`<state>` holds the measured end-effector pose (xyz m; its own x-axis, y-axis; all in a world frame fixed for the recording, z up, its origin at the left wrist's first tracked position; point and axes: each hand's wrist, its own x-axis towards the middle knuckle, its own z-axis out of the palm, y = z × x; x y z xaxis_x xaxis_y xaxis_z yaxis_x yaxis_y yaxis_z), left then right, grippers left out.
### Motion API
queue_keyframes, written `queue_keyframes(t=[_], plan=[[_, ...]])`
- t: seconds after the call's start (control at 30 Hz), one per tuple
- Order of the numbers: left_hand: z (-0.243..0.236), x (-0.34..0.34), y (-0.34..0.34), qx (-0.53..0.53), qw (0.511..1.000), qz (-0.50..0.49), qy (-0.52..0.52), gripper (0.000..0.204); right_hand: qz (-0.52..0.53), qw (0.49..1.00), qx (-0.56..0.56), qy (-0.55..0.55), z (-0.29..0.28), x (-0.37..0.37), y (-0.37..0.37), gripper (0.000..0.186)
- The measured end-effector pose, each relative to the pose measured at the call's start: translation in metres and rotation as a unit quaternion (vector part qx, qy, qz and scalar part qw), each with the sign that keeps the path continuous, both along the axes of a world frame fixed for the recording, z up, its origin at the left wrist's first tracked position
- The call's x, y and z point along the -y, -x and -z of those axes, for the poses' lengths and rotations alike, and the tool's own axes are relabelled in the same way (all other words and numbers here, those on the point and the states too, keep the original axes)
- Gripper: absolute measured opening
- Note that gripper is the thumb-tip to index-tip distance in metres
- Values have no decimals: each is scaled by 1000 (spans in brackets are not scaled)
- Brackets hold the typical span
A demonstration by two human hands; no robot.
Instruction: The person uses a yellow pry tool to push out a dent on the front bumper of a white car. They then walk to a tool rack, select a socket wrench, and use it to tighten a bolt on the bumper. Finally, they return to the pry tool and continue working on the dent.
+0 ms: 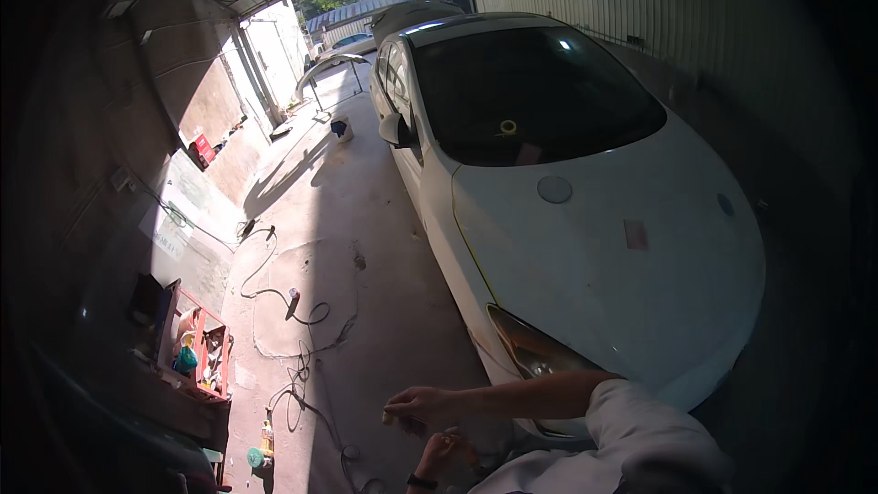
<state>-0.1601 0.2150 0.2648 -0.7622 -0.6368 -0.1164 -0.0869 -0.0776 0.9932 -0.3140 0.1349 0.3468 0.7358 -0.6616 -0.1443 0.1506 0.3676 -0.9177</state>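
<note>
My right hand (pixel 423 402) reaches across from the right beside the front of a white car (pixel 585 284). Its fingers are closed on a small yellowish thing (pixel 389 418), too small to tell exactly. Just below it, my left hand (pixel 443 452), with a dark band at the wrist, has its fingers curled in; whatever they hold, if anything, is hidden. Both hands are over the floor, left of the headlight (pixel 540 357). On the hood lie a pale round disc (pixel 554 189), a pinkish square sheet (pixel 636 235) and a bluish disc (pixel 725 205). Thin yellow tape (pixel 475 258) lines the hood's edge.
A yellow power tool with a green round pad (pixel 259 456) rests on the floor at lower left. Dark cable (pixel 302 393) loops across the floor. Beyond stand a red tool cart (pixel 197 343), a bucket (pixel 342 131) and a bumper on a stand (pixel 322 69). A tape roll (pixel 508 127) lies at the windshield.
</note>
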Motion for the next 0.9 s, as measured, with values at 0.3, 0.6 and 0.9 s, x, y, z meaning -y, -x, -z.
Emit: queue_keyframes(t=[0.3, 0.6, 0.9], plan=[[9, 2, -4, -41, 994, -103, -15, 57, 65, 997, -6, 35, -8, -33, 3, 54], [-38, -27, 73, 199, 778, -362, 474, 45, 336, 935, 59, -96, -38, -19, 9, 46], [-9, -55, 41, 143, 878, -303, 342, 18, 319, 925, 171, -118, -86, 100, 108, 44]])
